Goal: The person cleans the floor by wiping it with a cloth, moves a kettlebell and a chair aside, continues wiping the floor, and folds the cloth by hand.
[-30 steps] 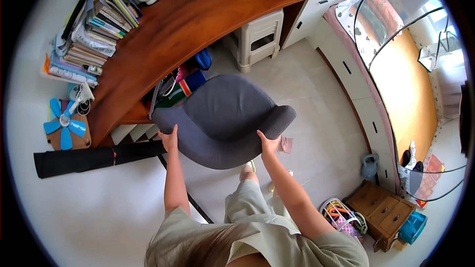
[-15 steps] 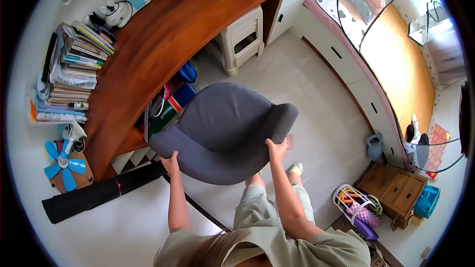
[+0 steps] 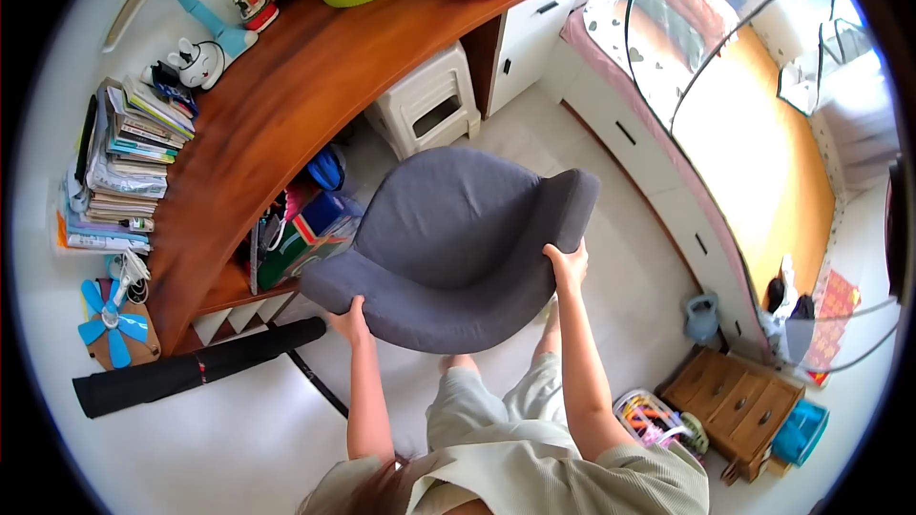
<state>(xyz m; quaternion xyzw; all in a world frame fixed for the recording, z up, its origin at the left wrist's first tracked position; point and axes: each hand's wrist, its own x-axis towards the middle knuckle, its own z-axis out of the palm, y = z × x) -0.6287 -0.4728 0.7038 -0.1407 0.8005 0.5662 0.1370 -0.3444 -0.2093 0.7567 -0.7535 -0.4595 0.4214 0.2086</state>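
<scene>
A dark grey upholstered chair (image 3: 448, 229) with a curved back and padded arms is in front of me, between the desk and the bed. My left hand (image 3: 349, 320) grips the end of its left arm, the thumb on top and the fingers mostly hidden beneath. On the other side my right hand (image 3: 570, 267) is closed round the right arm, its fingers partly out of sight behind the edge. The chair's legs or base cannot be seen under the seat.
A brown desk (image 3: 315, 105) curves along the left, with a white plastic stool (image 3: 427, 103) and several boxes under it. To the right stands a bed with white drawers (image 3: 625, 133). A rolled black item (image 3: 200, 369) lies at left; a small wooden drawer chest (image 3: 735, 401) is at lower right.
The chair and both hands have shifted slightly right in view, and the chair has turned a little. My view has moved, showing more of the green bucket and pink basin on the desk.
</scene>
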